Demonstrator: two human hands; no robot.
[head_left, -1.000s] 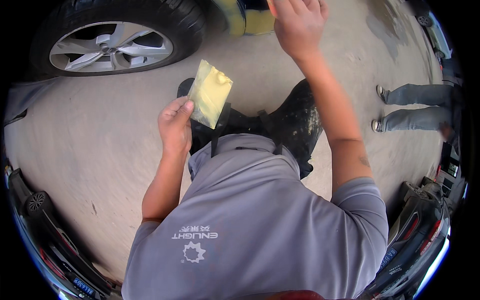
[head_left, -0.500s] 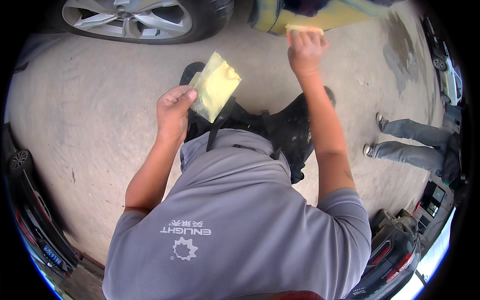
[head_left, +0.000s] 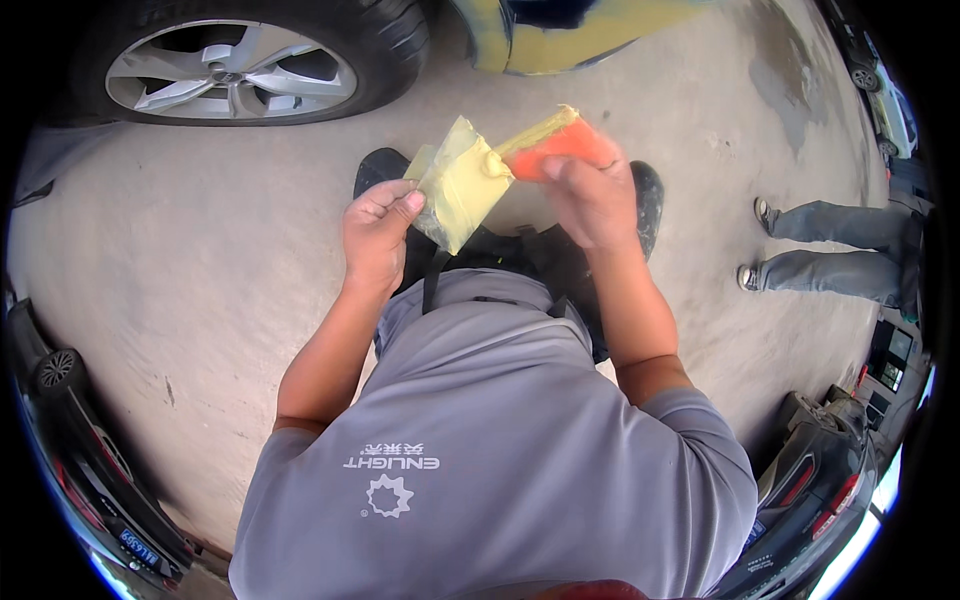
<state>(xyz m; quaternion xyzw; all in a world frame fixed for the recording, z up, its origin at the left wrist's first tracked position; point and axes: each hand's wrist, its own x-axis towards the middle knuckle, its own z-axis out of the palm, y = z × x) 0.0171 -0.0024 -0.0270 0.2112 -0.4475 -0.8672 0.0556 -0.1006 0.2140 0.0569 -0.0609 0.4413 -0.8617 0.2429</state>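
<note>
My left hand (head_left: 378, 235) is closed on a thin flat plate coated with pale yellow putty (head_left: 462, 195), thumb on top at its lower left corner. A small lump of putty stands at the plate's right edge. My right hand (head_left: 597, 205) grips an orange spreader (head_left: 590, 148), its far edge loaded with yellow putty. The spreader's left corner meets or nearly meets the lump; I cannot tell if they touch. Beyond both hands is a car body panel (head_left: 560, 50) covered in patches of yellow putty.
A car wheel (head_left: 232, 75) with silver spokes stands at the far left. To the right, a person's legs (head_left: 830, 250) in grey-blue trousers are on the concrete floor (head_left: 190, 270). Dark cars are parked at the lower left (head_left: 85, 450) and lower right (head_left: 820, 490).
My right hand has come back from the putty-covered panel toward me, bringing the spreader beside the plate. My left hand has shifted slightly right with the plate.
</note>
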